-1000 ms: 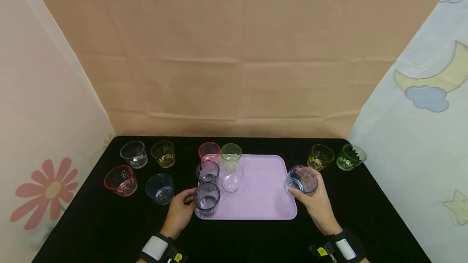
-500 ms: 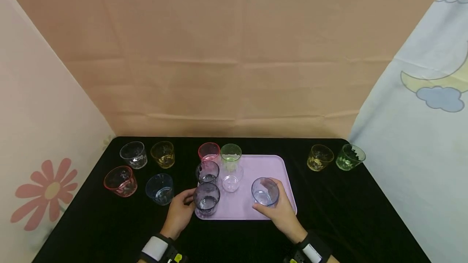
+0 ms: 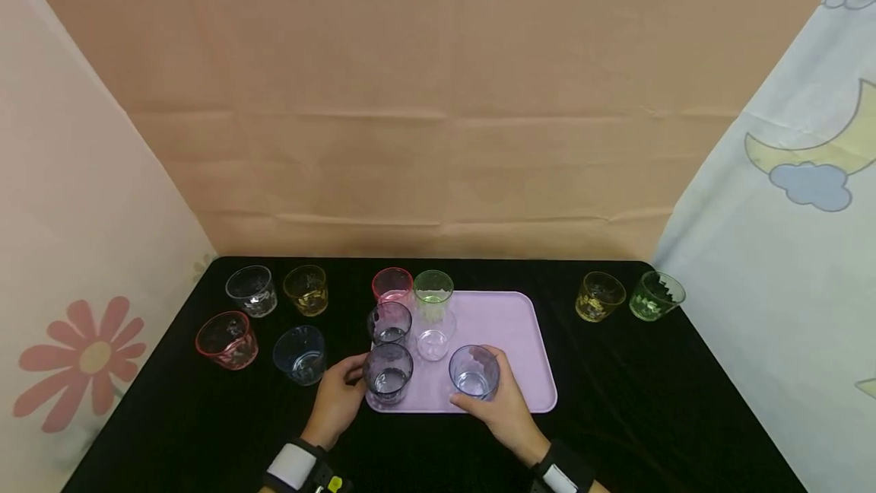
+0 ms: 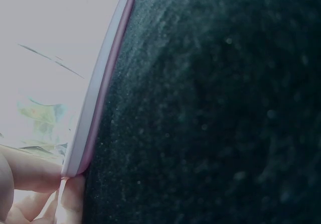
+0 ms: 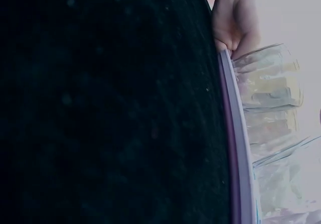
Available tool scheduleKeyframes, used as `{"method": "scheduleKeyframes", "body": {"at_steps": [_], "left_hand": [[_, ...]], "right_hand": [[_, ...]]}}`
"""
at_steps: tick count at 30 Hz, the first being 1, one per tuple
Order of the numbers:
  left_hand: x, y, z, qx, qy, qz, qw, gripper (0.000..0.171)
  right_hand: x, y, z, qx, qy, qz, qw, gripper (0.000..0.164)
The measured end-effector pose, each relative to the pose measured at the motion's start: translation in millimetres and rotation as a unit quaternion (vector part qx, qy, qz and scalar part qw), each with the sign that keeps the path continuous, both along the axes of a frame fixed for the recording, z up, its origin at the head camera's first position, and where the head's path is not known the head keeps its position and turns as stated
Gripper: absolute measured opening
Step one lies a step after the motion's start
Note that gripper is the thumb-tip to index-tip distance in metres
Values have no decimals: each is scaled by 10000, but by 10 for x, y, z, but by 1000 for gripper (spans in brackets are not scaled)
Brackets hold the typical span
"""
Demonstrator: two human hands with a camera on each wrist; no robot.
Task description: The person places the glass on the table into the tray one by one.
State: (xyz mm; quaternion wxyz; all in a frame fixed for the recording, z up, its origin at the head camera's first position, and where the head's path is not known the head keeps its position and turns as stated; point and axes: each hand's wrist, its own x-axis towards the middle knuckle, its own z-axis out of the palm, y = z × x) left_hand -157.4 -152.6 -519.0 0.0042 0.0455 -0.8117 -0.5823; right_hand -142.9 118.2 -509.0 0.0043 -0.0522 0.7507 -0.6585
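Grasped between thumb and fingers of the right hand (image 3: 503, 405), we see the bluish glass (image 3: 474, 375), transparent and mouth upward (its rim darker); the left hand (image 3: 337, 394) pinches the lilac tray (image 3: 509, 326) beside a grey glass (image 3: 388, 375).

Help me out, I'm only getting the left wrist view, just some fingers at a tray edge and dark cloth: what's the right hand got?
Observer: The head view shows the right hand gripping a pale bluish glass; I can't tell whether its base touches the tray.

Operator: Okay, and what's off the tray's right side?

Observer: Two glasses on the table: a yellow glass and, farther right, a green glass.

Operator: And off the left side?

Observer: Four: a clear glass, another yellow glass, a red glass and a blue glass.
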Motion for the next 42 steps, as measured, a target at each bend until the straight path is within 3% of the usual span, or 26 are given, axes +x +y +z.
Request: {"method": "scheduleKeyframes", "body": {"at_steps": [22,35,42], "left_hand": [[7,1,-4,-72,101,-9,9999,33],[9,4,7,-72,83,12,9999,33],[5,2,2,-30,26,-1,10000,34]], "right_hand": [[19,-145,-44,-81,-89,231,9997,82],[21,-240,-46,-144,-358,475,9981,85],[34,-291,-1,226,-325,540,9978,81]]}}
